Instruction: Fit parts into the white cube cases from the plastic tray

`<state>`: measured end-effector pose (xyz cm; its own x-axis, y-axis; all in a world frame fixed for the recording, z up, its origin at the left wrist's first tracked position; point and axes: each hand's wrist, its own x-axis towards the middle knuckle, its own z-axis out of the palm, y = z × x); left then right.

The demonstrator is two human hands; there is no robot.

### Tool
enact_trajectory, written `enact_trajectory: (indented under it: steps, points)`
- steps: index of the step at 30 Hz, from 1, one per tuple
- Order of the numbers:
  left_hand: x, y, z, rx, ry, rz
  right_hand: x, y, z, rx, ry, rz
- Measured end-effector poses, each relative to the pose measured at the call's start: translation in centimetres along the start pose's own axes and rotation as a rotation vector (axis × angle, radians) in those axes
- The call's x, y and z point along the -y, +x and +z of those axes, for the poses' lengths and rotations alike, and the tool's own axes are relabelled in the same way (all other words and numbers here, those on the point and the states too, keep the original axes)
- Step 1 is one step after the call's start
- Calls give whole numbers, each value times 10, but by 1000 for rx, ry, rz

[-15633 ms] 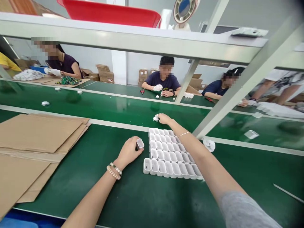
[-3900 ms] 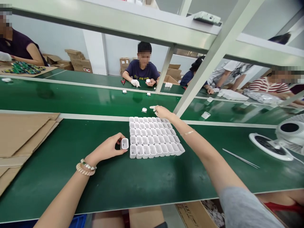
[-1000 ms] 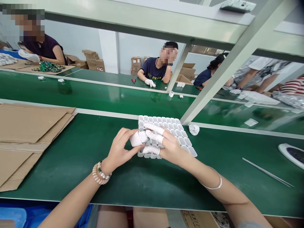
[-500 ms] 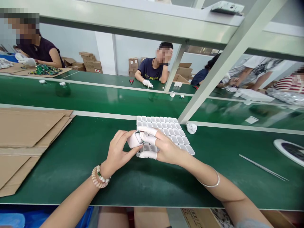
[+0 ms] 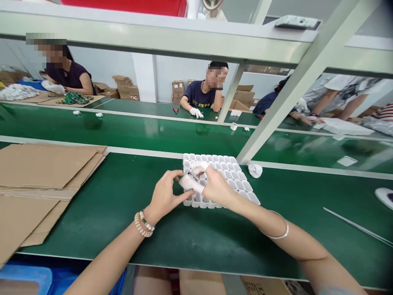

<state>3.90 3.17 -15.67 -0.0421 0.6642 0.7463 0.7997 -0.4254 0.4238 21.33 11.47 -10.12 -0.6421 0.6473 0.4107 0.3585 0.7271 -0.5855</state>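
My left hand (image 5: 166,191) grips a small white plastic case (image 5: 186,183) between fingers and thumb. The case is tilted, with its opening turned toward my right hand (image 5: 216,186). White finger cots cover the right thumb and fingers, which are closed at the case's open edge; small parts inside are blurred. Both hands are over the left side of a block of white open-topped cups (image 5: 242,185) set in rows on the green table (image 5: 172,246). My right forearm and hand cover part of these rows.
Flattened cardboard sheets (image 5: 46,164) lie at left. A crumpled white wad (image 5: 255,170) sits by the slanted metal post (image 5: 273,102). Tweezers (image 5: 356,225) and a white round-edged object (image 5: 383,197) are at right. Across the green belt (image 5: 138,127), co-workers sit, one person in a dark T-shirt (image 5: 199,94).
The view has shifted, so the scene sits farther right and lower. My right fingers have curled in closer around the case, and the case is tipped differently. The left hand keeps its hold.
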Motion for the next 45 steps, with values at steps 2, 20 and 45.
enact_trajectory:
  steps: [2,20,45]
  points:
    - [5,2,-2,-23,38,-25,-10,28,-13,25,-138,53]
    - [69,11,-11,37,307,-277,-164,140,-54,80,-630,466]
    - [68,18,-24,97,374,-431,-226,-97,-140,-79,-808,188]
